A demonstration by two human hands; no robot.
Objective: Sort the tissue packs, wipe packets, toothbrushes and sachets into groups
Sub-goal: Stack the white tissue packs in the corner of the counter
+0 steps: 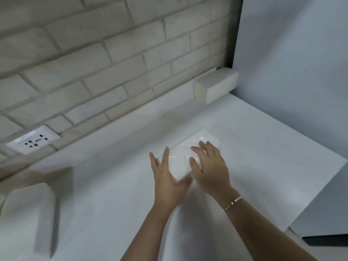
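The step in hand, as I judge it, is setting a tissue pack down in its place on the white tabletop. The pack lies near the middle of the tabletop, slanting away toward the right, with both hands on it. The left hand lies against the pack's left side and near end, fingers straight and pointing away from the person. The right hand rests on top of the pack's right part, fingers spread and only gently bent. Neither grip is clamped round the pack: both hands are flat and apart, pressing it between and beneath them.

To do this well, slide or lift the pack with even pressure from both palms, since the wrapper looks slippery and the filling soft. A hard squeeze would likely dent it. Tissue packs belong together, so it would best go beside another pack and be squared to it. One white pack sits in the far corner, touching the brick wall, well apart from the hands. Another lies at the near left, blurred.

The pack under the hands is a white oblong block in clear, shiny film, with glints where the film creases. No print shows on it. No wipe packets, toothbrushes or sachets are in view.
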